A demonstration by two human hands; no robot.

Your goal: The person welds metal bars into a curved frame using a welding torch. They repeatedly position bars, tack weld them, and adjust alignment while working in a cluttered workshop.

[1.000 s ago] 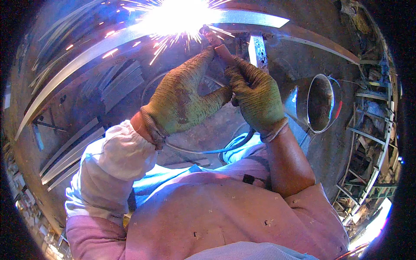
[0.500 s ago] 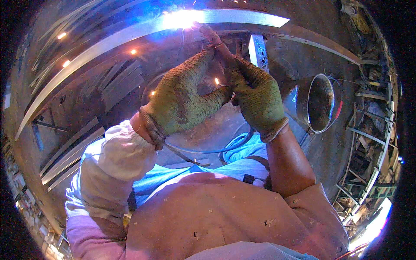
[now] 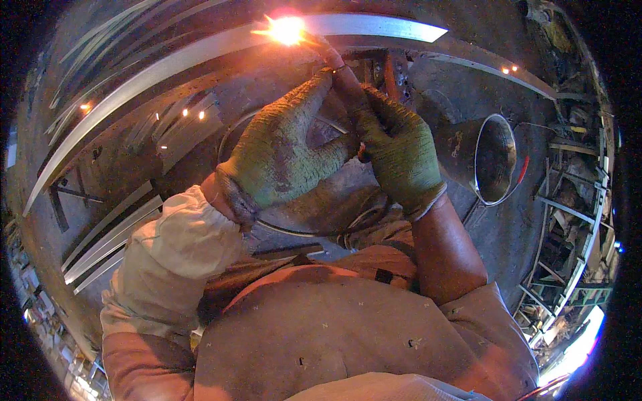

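Both my hands wear worn green-brown work gloves. My right hand (image 3: 403, 154) is closed around a welding torch (image 3: 348, 85), whose neck points up and slightly left. My left hand (image 3: 281, 147) steadies the same torch, fingertips at its neck and thumb reaching to the right hand. At the torch tip, a bright orange-white glow hides the contact spot on a long silvery metal bar (image 3: 374, 25), which appears curved across the far side. The torch's trigger and the ends of the left fingers are hidden.
An open metal cylinder (image 3: 477, 160) lies to the right. Metal racking with scrap (image 3: 565, 208) lines the right edge. Loose metal strips (image 3: 114, 237) lie at the left. Small sparks fly at the left and far right. A round rim (image 3: 294, 232) shows below my hands.
The intense blue-white arc has turned into a smaller orange glow, and the blue light on the surroundings has faded. Both hands and the torch stay almost in place.
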